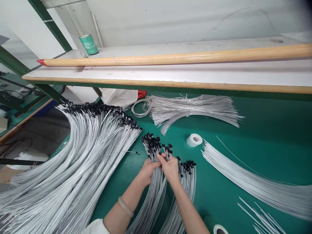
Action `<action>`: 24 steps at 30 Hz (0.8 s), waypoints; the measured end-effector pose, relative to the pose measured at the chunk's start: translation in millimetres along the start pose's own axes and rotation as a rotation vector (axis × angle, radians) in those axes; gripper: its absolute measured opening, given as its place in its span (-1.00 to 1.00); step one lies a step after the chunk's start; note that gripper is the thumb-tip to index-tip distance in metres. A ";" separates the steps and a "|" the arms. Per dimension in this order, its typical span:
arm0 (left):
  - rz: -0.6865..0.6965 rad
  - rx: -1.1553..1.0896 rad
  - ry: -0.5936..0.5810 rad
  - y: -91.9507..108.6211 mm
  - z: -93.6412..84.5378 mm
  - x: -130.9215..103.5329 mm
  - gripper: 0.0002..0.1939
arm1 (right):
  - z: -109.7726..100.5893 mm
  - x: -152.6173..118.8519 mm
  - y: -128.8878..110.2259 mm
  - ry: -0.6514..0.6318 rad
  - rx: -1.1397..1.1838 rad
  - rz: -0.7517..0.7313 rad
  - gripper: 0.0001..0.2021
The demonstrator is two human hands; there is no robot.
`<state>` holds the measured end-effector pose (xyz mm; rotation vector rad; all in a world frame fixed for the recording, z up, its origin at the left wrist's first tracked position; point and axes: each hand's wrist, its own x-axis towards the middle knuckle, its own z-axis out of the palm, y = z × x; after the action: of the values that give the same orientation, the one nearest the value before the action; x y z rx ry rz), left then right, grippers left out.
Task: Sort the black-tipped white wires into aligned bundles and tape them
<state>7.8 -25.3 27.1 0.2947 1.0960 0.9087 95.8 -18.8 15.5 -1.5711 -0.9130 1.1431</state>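
Note:
A bunch of grey cables with black connector ends (153,144) is gripped just below the connectors by my left hand (147,172). Close against it, my right hand (171,167) is closed on a smaller group of the same cables (167,149), thumb and fingers near the left bunch. The two hands almost touch. Right of my right hand lies another bunch of cables with black ends (188,169), partly hidden by my forearm. To the left a very large heap of such cables (85,146) spreads across the table, with one stray cable end (136,152) sticking out.
On the green table (268,139) are a tied cable bundle (192,109), a white tape roll (194,140), a fan of bare cables (251,177) and shorter pieces (262,217). Overhead, a shelf (170,73) carries a wooden pole (170,58) and a green roll (89,44).

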 end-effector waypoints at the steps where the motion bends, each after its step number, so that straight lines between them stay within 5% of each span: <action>1: -0.003 -0.001 0.003 -0.2 -1.2 0.2 -0.73 | -1.7 0.5 0.6 -0.010 -0.015 -0.023 -0.78; 18: -0.032 -0.040 0.120 -6.6 -14.5 8.3 -0.67 | -17.1 -4.8 -1.6 0.059 -0.096 -0.097 -0.73; 24: -0.033 -0.037 0.148 -6.5 -10.3 7.0 -0.73 | -15.7 -6.9 -5.8 -0.072 0.160 0.068 -0.73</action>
<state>3.1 -26.3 13.9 0.1803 1.2156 0.9315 108.7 -27.8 24.5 -1.4480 -0.7993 1.2952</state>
